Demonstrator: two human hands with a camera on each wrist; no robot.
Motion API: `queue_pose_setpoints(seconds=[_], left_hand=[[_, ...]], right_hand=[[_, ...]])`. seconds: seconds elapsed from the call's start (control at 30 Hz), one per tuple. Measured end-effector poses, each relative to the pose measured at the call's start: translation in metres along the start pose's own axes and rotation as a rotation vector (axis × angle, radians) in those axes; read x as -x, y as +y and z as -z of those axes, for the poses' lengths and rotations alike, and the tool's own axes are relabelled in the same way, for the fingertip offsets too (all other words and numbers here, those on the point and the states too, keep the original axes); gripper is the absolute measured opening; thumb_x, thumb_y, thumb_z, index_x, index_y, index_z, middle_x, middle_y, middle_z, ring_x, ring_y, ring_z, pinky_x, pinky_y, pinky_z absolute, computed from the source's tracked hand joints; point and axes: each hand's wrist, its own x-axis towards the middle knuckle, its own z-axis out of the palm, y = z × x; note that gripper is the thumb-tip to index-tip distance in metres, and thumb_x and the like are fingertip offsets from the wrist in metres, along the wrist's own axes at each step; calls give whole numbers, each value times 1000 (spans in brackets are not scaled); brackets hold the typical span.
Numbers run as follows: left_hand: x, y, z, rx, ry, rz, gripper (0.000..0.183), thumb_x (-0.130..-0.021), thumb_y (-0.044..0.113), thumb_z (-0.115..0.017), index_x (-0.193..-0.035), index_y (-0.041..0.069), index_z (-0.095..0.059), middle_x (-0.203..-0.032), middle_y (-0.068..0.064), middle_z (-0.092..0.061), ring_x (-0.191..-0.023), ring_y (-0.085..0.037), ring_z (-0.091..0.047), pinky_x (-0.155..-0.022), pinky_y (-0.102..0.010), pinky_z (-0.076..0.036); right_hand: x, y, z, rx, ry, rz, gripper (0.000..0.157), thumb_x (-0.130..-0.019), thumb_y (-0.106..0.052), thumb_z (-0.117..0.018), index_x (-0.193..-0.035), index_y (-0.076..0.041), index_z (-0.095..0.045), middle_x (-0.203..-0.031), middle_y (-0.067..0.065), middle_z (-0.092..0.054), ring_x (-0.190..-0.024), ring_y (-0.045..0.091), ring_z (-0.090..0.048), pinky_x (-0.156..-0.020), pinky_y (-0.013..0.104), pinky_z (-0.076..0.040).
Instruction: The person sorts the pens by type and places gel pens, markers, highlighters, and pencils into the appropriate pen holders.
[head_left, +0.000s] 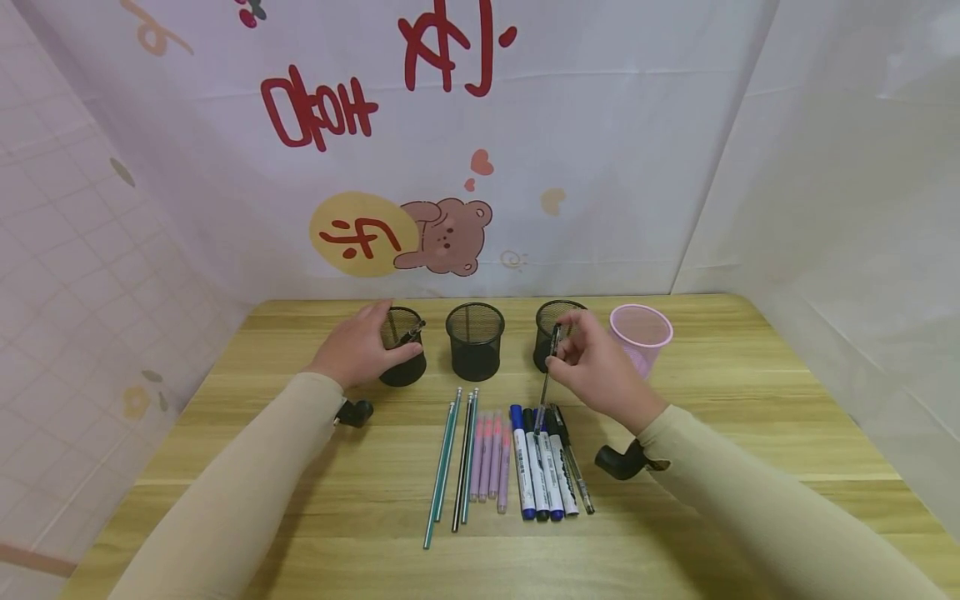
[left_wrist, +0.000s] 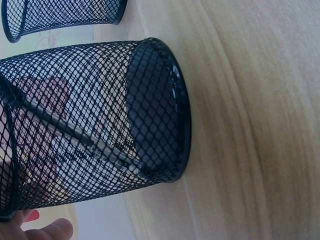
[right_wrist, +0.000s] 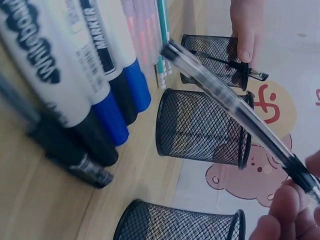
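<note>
My left hand (head_left: 362, 346) grips the leftmost black mesh pen cup (head_left: 403, 372) near its rim, thumb at the front. Inside that cup leans a gel pen (left_wrist: 75, 131), its top poking past the rim. My right hand (head_left: 603, 371) pinches a clear gel pen (right_wrist: 235, 107) with a black grip, held at a slant above the whiteboard markers (head_left: 546, 475). Behind this hand stands another black mesh cup (right_wrist: 175, 222), partly hidden by it in the head view. Beside the markers on the table lies another gel pen (head_left: 577, 468).
Between the two black cups stands a third black mesh cup (head_left: 476, 354). A pink mesh cup (head_left: 642, 327) is at the right, partly behind my right hand. Several pencils (head_left: 444, 467) and pink-purple highlighters (head_left: 491, 467) lie left of the markers on the wooden table (head_left: 337, 533).
</note>
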Motion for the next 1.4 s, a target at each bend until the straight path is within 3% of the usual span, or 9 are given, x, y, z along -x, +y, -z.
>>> queue_pose_setpoints(seconds=[0.33,0.57,0.73,0.93,1.4], left_hand=[[-1,-1,-2,3,1,5,114,-88,83,-58,-167,8,-24,-171,-19,-32,-155,-43,-36,-124,-63,-33],[-3,-3,-4,4,13,2,113,-88,82,-59,-167,9,-25,-171,-18,-32,-156,-41,-36,-124,-63,-34],[-3,-2,-5,14,15,1,109,-90,75,-63,-168,9,-25,-171,-17,-32,-156,-41,-36,-124,-63,-33],[-3,-3,-5,16,17,-3,111,-89,79,-61,-168,10,-24,-172,-16,-32,-156,-40,-35,-124,-63,-34],[-2,-3,-4,9,13,-3,114,-88,83,-58,-168,11,-23,-172,-17,-31,-156,-41,-35,-124,-64,-34]], right_hand=[[-15,-7,-20,-113,184,25,55,-91,0,-71,-138,0,-43,-85,12,-68,-68,12,-58,-60,19,-48],[-24,-16,-33,-290,250,16,57,-94,1,-68,-141,-3,-37,-84,8,-62,-68,14,-54,-60,21,-45],[-31,-20,-42,-313,311,-1,57,-96,-3,-68,-144,-7,-36,-89,8,-64,-69,16,-55,-61,23,-45],[-43,-28,-57,-385,393,-8,58,-95,-5,-69,-144,-6,-37,-92,5,-65,-67,12,-55,-58,22,-44],[-63,-47,-91,-474,443,-11,56,-98,-10,-68,-145,-11,-38,-97,5,-64,-64,14,-56,-56,26,-46]])
